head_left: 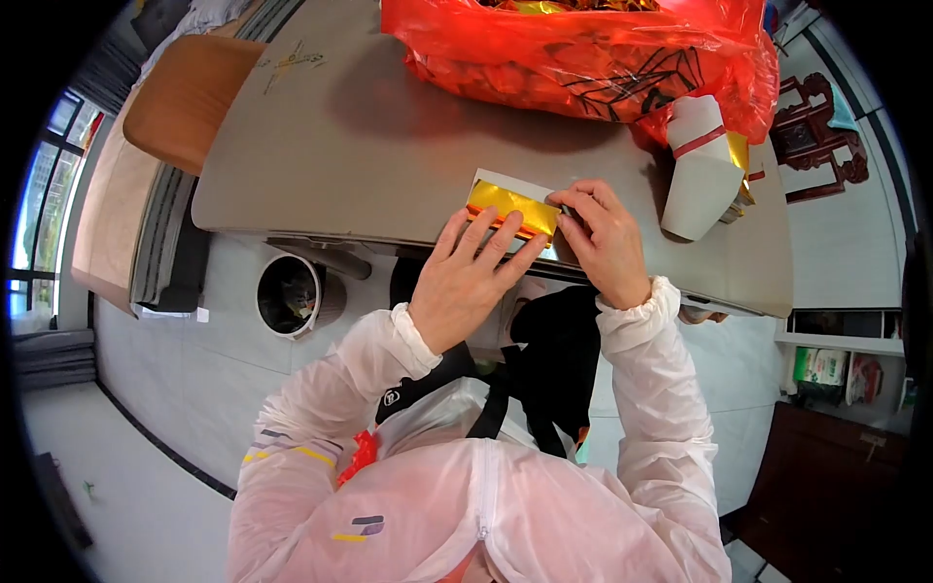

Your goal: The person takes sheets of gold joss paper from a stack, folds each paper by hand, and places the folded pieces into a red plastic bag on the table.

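Observation:
A sheet of gold foil paper with an orange-red band lies at the front edge of the grey-brown table. White paper shows along its far side. Spread across the near part of the sheet are the fingers of my left hand, lying flat. At the sheet's right end my right hand has its thumb and fingertips closed on the edge in a pinch. My fingers cover part of the near edge, so how the paper is folded there is hidden.
A large red plastic bag with gold foil pieces fills the table's far side. Right of my hands stands a white paper stack with a red band. A bin is on the floor to the left, near a brown chair.

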A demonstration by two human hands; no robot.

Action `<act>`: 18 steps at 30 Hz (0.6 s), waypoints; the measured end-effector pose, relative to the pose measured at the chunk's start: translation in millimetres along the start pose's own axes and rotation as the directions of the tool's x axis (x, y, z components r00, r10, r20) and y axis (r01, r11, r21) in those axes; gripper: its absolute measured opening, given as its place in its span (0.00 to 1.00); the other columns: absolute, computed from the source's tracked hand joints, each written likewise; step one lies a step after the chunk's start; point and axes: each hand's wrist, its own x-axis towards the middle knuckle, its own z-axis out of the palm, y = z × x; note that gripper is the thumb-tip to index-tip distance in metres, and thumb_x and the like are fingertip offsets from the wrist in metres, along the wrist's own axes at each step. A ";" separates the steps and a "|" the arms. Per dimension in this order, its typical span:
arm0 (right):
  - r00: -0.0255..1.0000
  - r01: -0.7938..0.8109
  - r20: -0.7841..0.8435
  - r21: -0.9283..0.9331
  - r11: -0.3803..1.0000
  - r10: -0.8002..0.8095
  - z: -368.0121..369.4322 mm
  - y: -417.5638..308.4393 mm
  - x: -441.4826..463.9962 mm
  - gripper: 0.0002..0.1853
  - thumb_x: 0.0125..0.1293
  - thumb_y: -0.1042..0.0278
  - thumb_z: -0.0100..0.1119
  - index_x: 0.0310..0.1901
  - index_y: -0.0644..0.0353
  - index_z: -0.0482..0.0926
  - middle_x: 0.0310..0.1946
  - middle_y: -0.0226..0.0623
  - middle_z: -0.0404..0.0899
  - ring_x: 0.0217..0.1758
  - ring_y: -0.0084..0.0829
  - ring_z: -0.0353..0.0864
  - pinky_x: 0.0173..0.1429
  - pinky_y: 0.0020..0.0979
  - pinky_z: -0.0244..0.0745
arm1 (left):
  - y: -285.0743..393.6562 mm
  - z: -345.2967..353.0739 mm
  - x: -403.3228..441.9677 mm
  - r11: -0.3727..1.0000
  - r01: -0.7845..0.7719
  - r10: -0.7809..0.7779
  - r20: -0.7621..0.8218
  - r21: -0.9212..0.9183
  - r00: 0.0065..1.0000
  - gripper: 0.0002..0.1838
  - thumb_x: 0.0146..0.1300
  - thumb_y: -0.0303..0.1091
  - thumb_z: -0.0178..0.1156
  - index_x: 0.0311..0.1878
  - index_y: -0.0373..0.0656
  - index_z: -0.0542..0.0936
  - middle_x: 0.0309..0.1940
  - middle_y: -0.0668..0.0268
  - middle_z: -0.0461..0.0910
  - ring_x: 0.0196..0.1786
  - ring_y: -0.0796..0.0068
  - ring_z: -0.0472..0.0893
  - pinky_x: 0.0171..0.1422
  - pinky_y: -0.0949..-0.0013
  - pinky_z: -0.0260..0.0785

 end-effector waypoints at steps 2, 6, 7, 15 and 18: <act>1.000 0.009 -0.010 0.001 1.000 -0.009 1.9 2.2 -0.5 0.12 0.60 0.78 0.63 0.46 0.59 0.84 0.43 0.39 0.78 0.40 0.39 0.81 0.44 0.33 0.76 | 0.8 -0.7 0.5 1.000 0.005 -0.005 -0.001 0.005 1.000 0.40 0.47 0.36 0.73 0.68 0.58 0.73 0.64 0.63 0.71 0.67 0.58 0.69 0.75 0.49 0.58; 0.999 0.042 -0.028 -0.009 0.999 -0.042 2.9 5.0 -0.6 0.12 0.59 0.79 0.64 0.46 0.60 0.84 0.43 0.38 0.78 0.40 0.38 0.81 0.44 0.32 0.77 | 1.8 -3.9 3.2 1.000 -0.011 0.011 -0.029 0.005 1.000 0.27 0.62 0.34 0.55 0.67 0.54 0.73 0.60 0.60 0.73 0.63 0.57 0.72 0.72 0.50 0.61; 0.999 0.044 -0.030 -0.014 0.999 -0.045 3.1 4.8 -0.4 0.12 0.59 0.79 0.64 0.46 0.60 0.84 0.43 0.38 0.78 0.40 0.38 0.81 0.44 0.32 0.77 | 2.2 -3.8 2.8 1.000 -0.008 0.009 -0.029 0.005 1.000 0.27 0.62 0.34 0.55 0.67 0.53 0.73 0.60 0.60 0.73 0.63 0.57 0.71 0.71 0.51 0.62; 1.000 0.015 -0.023 -0.009 1.000 -0.016 2.7 3.6 -1.0 0.12 0.58 0.77 0.66 0.45 0.60 0.84 0.43 0.37 0.78 0.38 0.36 0.81 0.42 0.31 0.76 | 2.1 0.1 0.5 1.000 0.009 -0.008 -0.032 0.009 0.999 0.40 0.48 0.35 0.73 0.68 0.59 0.73 0.63 0.63 0.72 0.65 0.57 0.70 0.71 0.50 0.61; 0.999 0.027 -0.032 -0.025 0.999 -0.028 4.4 5.1 -1.2 0.12 0.59 0.77 0.66 0.45 0.60 0.84 0.43 0.37 0.78 0.38 0.36 0.81 0.41 0.31 0.76 | 2.6 0.4 0.6 1.000 0.012 -0.012 -0.041 0.004 0.999 0.39 0.48 0.35 0.73 0.67 0.58 0.74 0.63 0.63 0.72 0.65 0.57 0.70 0.71 0.50 0.61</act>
